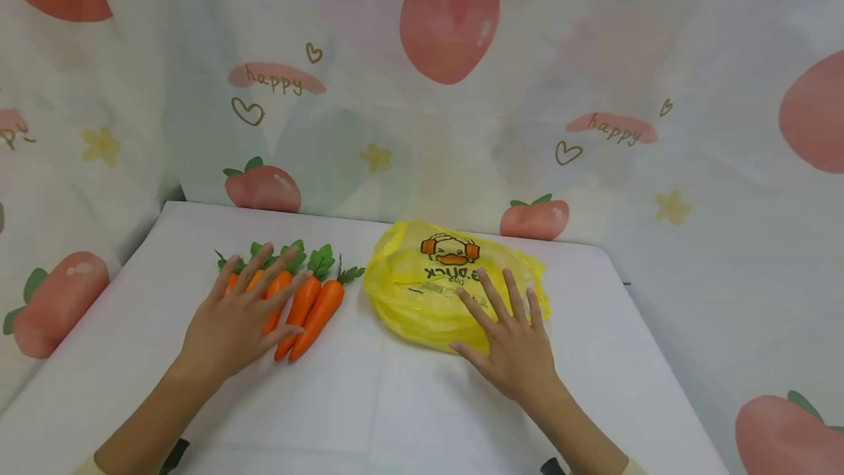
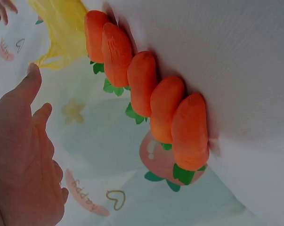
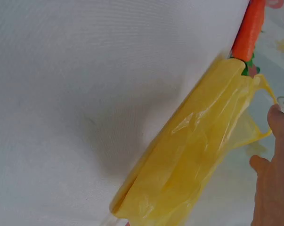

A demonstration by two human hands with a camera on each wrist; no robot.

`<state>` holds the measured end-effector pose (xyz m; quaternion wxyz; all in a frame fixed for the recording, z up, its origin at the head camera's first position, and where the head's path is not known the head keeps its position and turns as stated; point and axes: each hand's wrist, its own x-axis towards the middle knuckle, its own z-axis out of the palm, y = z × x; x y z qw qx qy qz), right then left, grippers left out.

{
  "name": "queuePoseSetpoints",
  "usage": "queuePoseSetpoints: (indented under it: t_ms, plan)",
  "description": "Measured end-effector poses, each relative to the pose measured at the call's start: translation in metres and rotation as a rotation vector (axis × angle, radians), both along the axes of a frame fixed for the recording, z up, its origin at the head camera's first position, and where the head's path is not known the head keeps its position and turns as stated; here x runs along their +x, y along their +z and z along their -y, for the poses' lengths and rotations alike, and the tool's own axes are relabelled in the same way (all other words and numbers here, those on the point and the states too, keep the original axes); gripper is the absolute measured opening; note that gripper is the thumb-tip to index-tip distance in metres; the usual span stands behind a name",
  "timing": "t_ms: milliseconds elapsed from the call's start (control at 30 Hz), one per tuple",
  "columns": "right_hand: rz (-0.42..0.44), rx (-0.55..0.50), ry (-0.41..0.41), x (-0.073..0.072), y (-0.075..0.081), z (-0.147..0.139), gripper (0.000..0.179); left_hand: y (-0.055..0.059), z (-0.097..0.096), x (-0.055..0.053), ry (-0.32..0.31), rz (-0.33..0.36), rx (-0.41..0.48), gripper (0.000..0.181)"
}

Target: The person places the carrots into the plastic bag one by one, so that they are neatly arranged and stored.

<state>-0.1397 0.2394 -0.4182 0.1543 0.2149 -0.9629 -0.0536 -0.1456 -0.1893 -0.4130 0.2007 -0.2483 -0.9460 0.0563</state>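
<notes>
Several orange carrots (image 1: 321,317) with green leafy tops lie side by side on the white table, tips toward me. Over them hovers my left hand (image 1: 232,319), fingers spread and holding nothing; it hides part of the carrots in the head view. In the left wrist view a gap shows between this hand and the carrots (image 2: 144,84). To the right lies a crumpled yellow plastic bag (image 1: 409,292) with a duck print. My right hand (image 1: 517,347) is spread above the bag's near right part, also holding nothing. The right wrist view shows the bag (image 3: 179,155) lying flat.
A white cloth covers the table (image 1: 369,416). Behind and at both sides hangs a pale curtain (image 1: 422,130) printed with red fruit, yellow flowers and the word "happy". The bag lies close to the table's back edge.
</notes>
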Motion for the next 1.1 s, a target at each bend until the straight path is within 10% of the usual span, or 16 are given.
queuePoseSetpoints:
  t_ms: [400,1100]
  plan:
    - [0.233,-0.234,-0.189,-0.026,-0.010,-0.023,0.067,-0.007,0.009,-0.003,0.029,0.037,0.102,0.086]
    - [0.500,-0.513,-0.452,-0.062,-0.009,-0.049,0.061,-0.008,0.025,-0.036,0.007,0.539,0.518,0.074]
